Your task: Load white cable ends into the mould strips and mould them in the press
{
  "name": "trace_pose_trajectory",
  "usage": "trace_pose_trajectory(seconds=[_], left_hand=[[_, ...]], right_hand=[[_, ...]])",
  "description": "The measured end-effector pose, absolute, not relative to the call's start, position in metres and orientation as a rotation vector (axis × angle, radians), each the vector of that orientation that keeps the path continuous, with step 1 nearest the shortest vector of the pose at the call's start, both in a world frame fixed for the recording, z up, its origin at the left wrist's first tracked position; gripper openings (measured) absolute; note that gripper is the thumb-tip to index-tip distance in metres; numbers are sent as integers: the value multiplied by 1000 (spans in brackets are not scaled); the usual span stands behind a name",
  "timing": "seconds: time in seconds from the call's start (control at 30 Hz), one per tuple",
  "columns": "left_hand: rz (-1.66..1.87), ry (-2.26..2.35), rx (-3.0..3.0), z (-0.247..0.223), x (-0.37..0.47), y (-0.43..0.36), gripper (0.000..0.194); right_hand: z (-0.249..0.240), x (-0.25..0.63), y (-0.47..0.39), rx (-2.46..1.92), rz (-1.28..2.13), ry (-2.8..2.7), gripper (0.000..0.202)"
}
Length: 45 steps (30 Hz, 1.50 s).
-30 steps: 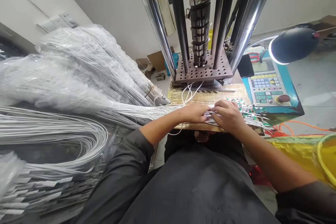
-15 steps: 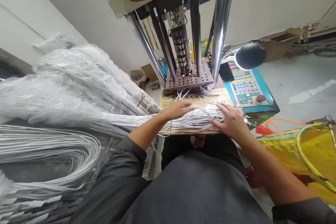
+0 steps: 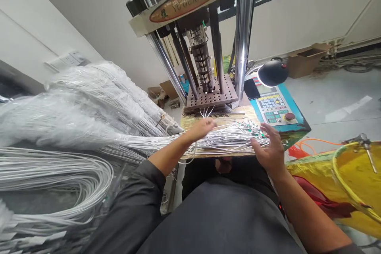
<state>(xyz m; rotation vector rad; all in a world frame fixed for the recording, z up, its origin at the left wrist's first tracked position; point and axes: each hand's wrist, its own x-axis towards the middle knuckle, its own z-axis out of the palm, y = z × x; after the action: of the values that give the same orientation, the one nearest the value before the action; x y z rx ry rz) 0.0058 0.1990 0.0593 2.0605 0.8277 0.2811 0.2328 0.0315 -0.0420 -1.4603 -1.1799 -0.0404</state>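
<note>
When looking for the white wires (image 3: pixel 222 142), find them lying across the table (image 3: pixel 249 110) before the press (image 3: pixel 212 97). Near their green-flecked ends (image 3: pixel 252 129), see the right hand (image 3: pixel 270 152) spread open; over the wires, the left hand (image 3: pixel 200 129) curled and blurred, any pinch impossible to tell.

A tan, wood-coloured work surface (image 3: pixel 188 121) bore a loose spread of thin white cables (image 3: pixel 220 138), their green-and-dark tipped ends (image 3: pixel 248 127) clustered toward its right side. A flat, thin metal strip (image 3: pixel 238 113) lay behind the cables, just in front of a brown metal press plate (image 3: pixel 222 97) punched with rows of round holes.
</note>
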Motion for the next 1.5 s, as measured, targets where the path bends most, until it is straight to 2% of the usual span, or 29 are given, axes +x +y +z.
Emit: trace_pose_trajectory(seconds=[0.27,0.4,0.5,0.7,0.9,1.07,1.33,1.43,1.5], left_hand=[[144,602,2064,80,39,202,31],[184,462,2081,84,62,199,39],[200,506,1923,73,70,199,42],[158,518,1741,40,74,184,46],[141,500,1653,35,79,170,50],[58,479,1464,30,78,169,51],[131,568,1210,17,80,149,56],[225,569,1159,12,78,147,55],[320,571,1146,5,79,150,53]], right_hand=[[-44,241,29,-1389,126,-1037,60],[-43,251,30,-1284,235,-909,54],[-40,262,33,-1137,461,-783,49],[-9,265,61,-1078,749,-731,61],[4,249,82,-959,813,-725,35],[-6,259,74,-992,966,-961,34],[-18,231,67,-1120,773,-1219,53],[-23,246,78,-1118,742,-1444,66],[-24,271,97,-1263,611,-1545,62]])
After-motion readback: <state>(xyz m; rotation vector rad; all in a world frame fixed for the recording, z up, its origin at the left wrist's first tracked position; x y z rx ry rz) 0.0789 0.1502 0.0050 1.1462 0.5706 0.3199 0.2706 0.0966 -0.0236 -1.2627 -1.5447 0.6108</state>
